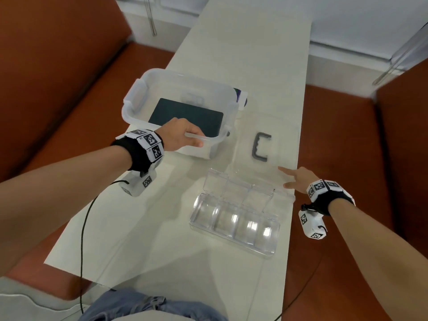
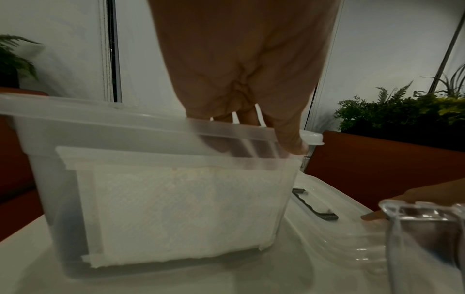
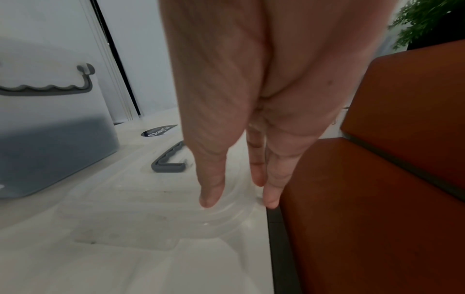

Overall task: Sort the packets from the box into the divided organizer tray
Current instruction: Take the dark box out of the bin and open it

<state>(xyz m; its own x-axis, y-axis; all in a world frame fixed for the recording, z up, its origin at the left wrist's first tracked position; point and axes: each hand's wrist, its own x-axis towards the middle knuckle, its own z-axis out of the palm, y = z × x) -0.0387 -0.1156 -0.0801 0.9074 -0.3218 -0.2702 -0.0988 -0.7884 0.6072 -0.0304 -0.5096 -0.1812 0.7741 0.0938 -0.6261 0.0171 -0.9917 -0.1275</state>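
left hand (image 1: pixel 179 135) grips the near rim of the translucent plastic box (image 1: pixel 148 83) — dark flat packet (image 1: pixel 185 117) just beyond its fingers. right hand (image 1: pixel 297 179), fingers straight, touches the clear lid (image 1: pixel 287 135); clear divided organizer tray (image 1: pixel 201 222) empty.

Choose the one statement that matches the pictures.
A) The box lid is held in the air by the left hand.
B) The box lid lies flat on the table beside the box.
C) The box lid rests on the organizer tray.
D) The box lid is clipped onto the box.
B: the lid lies flat on the table, right of the open box, with the right hand touching it.
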